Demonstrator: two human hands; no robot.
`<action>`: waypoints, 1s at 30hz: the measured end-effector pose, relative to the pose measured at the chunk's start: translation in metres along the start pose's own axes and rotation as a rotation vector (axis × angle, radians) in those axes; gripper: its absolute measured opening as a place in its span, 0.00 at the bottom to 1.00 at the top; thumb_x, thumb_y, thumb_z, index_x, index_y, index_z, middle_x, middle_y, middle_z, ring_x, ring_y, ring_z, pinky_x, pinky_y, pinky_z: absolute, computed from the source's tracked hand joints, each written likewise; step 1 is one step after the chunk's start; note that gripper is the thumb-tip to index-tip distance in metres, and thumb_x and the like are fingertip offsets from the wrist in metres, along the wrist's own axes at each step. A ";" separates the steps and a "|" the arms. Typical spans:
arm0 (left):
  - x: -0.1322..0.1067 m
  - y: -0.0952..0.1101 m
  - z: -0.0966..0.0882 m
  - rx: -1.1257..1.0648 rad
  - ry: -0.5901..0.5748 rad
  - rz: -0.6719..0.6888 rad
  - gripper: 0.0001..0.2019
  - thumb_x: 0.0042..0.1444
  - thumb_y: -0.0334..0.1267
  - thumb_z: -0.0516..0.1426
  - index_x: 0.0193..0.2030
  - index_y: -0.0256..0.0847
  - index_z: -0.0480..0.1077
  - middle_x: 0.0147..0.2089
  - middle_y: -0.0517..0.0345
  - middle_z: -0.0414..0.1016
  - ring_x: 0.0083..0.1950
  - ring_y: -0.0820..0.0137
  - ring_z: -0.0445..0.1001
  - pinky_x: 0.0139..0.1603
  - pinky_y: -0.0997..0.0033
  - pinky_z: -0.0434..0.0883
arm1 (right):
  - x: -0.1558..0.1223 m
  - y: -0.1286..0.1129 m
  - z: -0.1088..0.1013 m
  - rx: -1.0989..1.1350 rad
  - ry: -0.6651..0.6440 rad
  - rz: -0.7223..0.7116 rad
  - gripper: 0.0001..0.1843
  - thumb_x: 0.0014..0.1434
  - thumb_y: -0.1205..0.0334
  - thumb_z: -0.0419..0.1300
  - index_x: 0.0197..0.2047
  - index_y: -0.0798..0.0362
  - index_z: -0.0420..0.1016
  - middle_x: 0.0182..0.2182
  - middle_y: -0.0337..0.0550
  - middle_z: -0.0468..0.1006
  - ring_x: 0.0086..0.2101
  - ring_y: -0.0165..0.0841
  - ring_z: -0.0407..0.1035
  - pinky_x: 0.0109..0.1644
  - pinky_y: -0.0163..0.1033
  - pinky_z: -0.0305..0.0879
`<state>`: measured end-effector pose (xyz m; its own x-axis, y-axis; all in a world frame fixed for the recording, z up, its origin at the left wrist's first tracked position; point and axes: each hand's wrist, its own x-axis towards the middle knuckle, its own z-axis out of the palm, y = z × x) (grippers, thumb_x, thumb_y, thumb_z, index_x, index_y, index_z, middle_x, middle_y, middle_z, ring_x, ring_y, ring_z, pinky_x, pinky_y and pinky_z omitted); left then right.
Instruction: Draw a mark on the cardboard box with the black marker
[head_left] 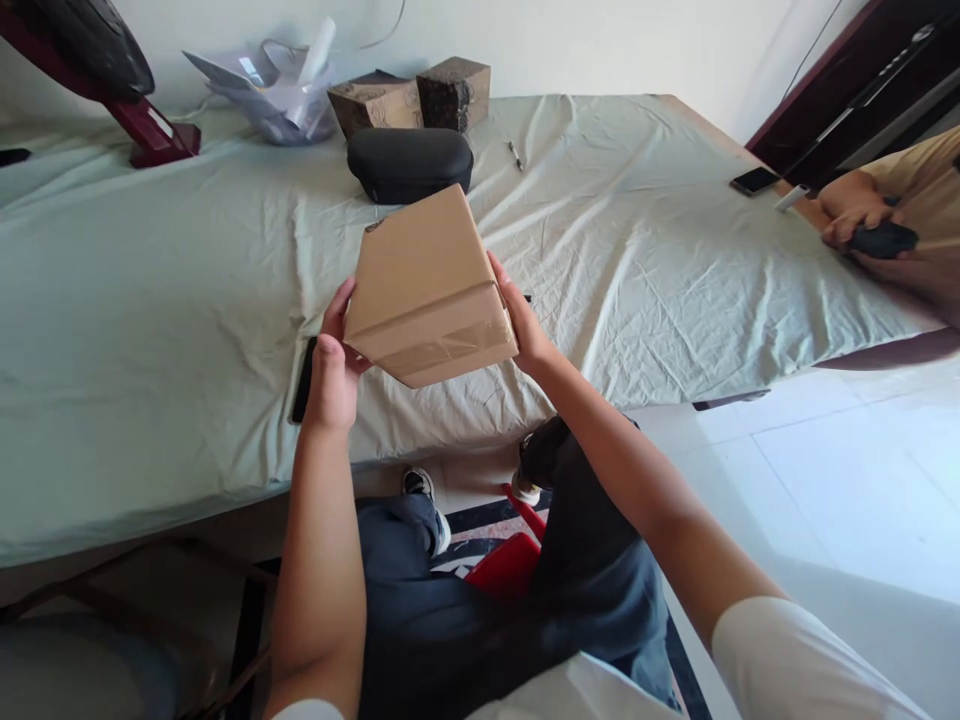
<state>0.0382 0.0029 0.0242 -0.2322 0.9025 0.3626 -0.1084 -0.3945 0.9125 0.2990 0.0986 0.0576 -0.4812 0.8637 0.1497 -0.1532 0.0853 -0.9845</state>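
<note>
A brown cardboard box is held up between both of my hands above the cloth-covered table, tilted so its top and near side show. Clear tape runs along the near side, and the flaps look closed. My left hand grips the box at its left side, with some fingers hidden underneath. On the right side my right hand presses against the cardboard, its fingers partly out of sight behind it. A dark phone lies on the cloth beside my left hand.
Behind the box sit a black zip case, two small cartons and a plastic bag of items. A maroon upright device stands at left. A pen lies farther back. At right, another person's hands hold a dark object.
</note>
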 end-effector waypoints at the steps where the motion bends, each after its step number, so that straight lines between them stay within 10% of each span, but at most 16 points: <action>1: -0.003 -0.005 0.000 -0.006 -0.005 0.023 0.42 0.63 0.78 0.65 0.79 0.66 0.77 0.86 0.54 0.70 0.88 0.43 0.66 0.74 0.49 0.81 | 0.000 0.000 -0.001 0.036 0.027 -0.008 0.57 0.71 0.20 0.53 0.90 0.42 0.48 0.91 0.40 0.50 0.88 0.45 0.47 0.92 0.60 0.47; 8: -0.016 -0.052 -0.005 -0.100 -0.006 -0.066 0.48 0.53 0.83 0.69 0.74 0.59 0.77 0.73 0.45 0.82 0.79 0.41 0.78 0.72 0.44 0.81 | 0.002 0.012 -0.010 0.043 0.183 0.073 0.69 0.60 0.30 0.71 0.92 0.39 0.43 0.78 0.47 0.73 0.76 0.53 0.69 0.82 0.63 0.68; 16: -0.022 -0.034 -0.003 -0.064 -0.029 -0.277 0.50 0.52 0.86 0.67 0.72 0.57 0.79 0.80 0.45 0.77 0.85 0.41 0.71 0.76 0.41 0.79 | -0.007 0.006 0.006 -0.083 0.026 0.022 0.58 0.57 0.35 0.77 0.84 0.43 0.70 0.47 0.41 0.75 0.47 0.42 0.74 0.58 0.48 0.80; 25: -0.025 -0.019 0.012 -0.234 0.242 -0.328 0.31 0.49 0.69 0.75 0.51 0.49 0.87 0.58 0.48 0.89 0.69 0.42 0.84 0.68 0.41 0.84 | -0.002 0.008 0.019 -0.201 0.062 0.066 0.53 0.64 0.30 0.70 0.85 0.42 0.69 0.61 0.48 0.80 0.59 0.47 0.73 0.73 0.56 0.75; 30: -0.019 -0.005 0.011 -0.336 0.136 -0.265 0.35 0.58 0.77 0.62 0.54 0.50 0.88 0.64 0.46 0.89 0.73 0.40 0.81 0.65 0.38 0.85 | 0.006 0.015 0.019 -0.011 -0.011 0.368 0.51 0.60 0.22 0.69 0.75 0.44 0.78 0.68 0.50 0.83 0.65 0.55 0.78 0.74 0.64 0.76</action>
<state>0.0534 -0.0108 0.0148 -0.2764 0.9580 0.0761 -0.4843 -0.2073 0.8500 0.2774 0.0961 0.0457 -0.5113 0.8325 -0.2133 0.0409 -0.2243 -0.9737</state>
